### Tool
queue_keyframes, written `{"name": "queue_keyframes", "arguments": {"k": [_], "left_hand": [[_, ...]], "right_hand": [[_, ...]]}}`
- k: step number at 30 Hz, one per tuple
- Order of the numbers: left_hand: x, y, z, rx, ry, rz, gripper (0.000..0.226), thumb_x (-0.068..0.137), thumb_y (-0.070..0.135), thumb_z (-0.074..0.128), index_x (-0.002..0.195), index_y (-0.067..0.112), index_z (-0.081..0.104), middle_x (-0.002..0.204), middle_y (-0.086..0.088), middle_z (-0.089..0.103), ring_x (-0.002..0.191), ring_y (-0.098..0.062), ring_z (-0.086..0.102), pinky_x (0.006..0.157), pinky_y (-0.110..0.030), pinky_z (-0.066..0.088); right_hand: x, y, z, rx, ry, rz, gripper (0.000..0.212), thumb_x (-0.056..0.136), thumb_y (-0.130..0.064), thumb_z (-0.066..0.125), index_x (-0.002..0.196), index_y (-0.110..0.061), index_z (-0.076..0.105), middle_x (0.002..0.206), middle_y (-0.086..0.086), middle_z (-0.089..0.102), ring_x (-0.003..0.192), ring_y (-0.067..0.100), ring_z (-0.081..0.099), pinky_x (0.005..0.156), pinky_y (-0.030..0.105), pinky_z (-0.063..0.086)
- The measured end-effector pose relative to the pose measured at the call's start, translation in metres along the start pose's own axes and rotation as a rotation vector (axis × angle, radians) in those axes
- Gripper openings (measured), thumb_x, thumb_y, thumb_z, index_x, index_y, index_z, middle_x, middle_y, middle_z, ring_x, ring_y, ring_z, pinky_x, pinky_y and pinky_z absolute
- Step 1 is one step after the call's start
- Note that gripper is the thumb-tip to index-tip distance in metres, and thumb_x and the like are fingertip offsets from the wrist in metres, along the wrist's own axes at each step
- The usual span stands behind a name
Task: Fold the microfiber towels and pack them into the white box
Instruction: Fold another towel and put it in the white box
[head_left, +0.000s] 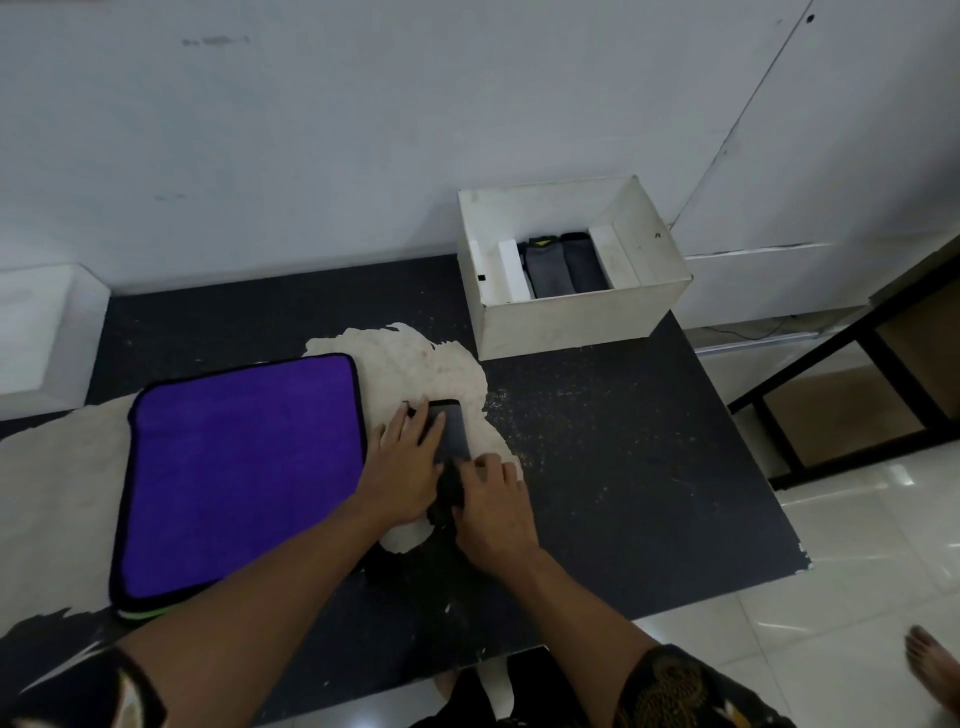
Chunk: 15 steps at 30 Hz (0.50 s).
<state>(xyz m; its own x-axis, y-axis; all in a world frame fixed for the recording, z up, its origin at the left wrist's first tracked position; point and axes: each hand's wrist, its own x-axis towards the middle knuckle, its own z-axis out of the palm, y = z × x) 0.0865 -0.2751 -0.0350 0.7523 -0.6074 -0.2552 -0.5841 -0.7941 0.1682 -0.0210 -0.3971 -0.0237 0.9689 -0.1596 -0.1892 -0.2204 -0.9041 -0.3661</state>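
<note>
The dark grey towel (453, 428), folded into a narrow strip, lies near the middle of the counter (623, 467) on a pale worn patch (415, 358). Its far end shows flat and smooth, while its near end bunches up dark between the two hands.

The left hand (405, 467) lies flat on the towel's left side, fingers spread and pointing away from the person. The right hand (493, 499) meets it from the right, fingers bent with the tips on the towel's near part. Its thumb is hidden, so I cannot tell whether it pinches the cloth or only presses it.

Just left of the left hand lies a purple towel (244, 467) with black trim, spread square on top of a low stack.

The white box (571, 317) stands at the counter's far right corner, well apart from the hands. Inside it, folded dark towels (566, 265) sit upright between white inserts (514, 270).
</note>
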Motion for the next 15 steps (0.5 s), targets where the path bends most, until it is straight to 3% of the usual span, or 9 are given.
{"name": "queue_keyframes", "arguments": {"k": [3, 8, 12, 15], "left_hand": [[-0.007, -0.015, 0.011, 0.071, -0.090, 0.004, 0.077, 0.097, 0.059, 0.026, 0.154, 0.023, -0.011, 0.161, -0.007, -0.021, 0.148, -0.032, -0.013, 0.117, -0.056, 0.003], [-0.006, -0.019, 0.009, 0.147, -0.147, -0.020, 0.082, 0.095, 0.063, 0.026, 0.152, 0.024, -0.018, 0.159, -0.015, -0.021, 0.148, -0.036, -0.014, 0.116, -0.056, 0.002], [-0.012, -0.008, 0.002, 0.098, 0.012, -0.024, 0.076, 0.097, 0.055, 0.035, 0.155, 0.025, -0.005, 0.162, -0.016, -0.006, 0.149, -0.034, 0.004, 0.117, -0.051, 0.015], [-0.025, -0.006, 0.002, 0.136, 0.100, 0.117, 0.068, 0.096, 0.055, 0.035, 0.155, 0.030, 0.011, 0.163, -0.010, 0.001, 0.148, -0.032, 0.013, 0.115, -0.049, 0.020]], "right_hand": [[-0.001, 0.002, 0.004, -0.089, -0.050, 0.005, 0.064, 0.089, -0.033, 0.058, 0.146, -0.021, 0.032, 0.135, 0.010, 0.037, 0.118, 0.030, 0.039, 0.097, 0.044, 0.038], [0.004, -0.007, -0.001, -0.058, -0.063, 0.042, 0.059, 0.082, -0.030, 0.066, 0.134, -0.021, 0.039, 0.129, 0.010, 0.037, 0.113, 0.029, 0.040, 0.094, 0.041, 0.039], [0.008, -0.009, -0.007, 0.052, -0.118, 0.105, 0.053, 0.084, -0.026, 0.065, 0.129, -0.019, 0.039, 0.123, 0.011, 0.039, 0.109, 0.030, 0.047, 0.087, 0.041, 0.046], [0.011, -0.008, -0.010, 0.164, -0.152, 0.153, 0.051, 0.085, -0.023, 0.066, 0.128, -0.019, 0.039, 0.122, 0.011, 0.042, 0.106, 0.030, 0.052, 0.084, 0.039, 0.048]]}}
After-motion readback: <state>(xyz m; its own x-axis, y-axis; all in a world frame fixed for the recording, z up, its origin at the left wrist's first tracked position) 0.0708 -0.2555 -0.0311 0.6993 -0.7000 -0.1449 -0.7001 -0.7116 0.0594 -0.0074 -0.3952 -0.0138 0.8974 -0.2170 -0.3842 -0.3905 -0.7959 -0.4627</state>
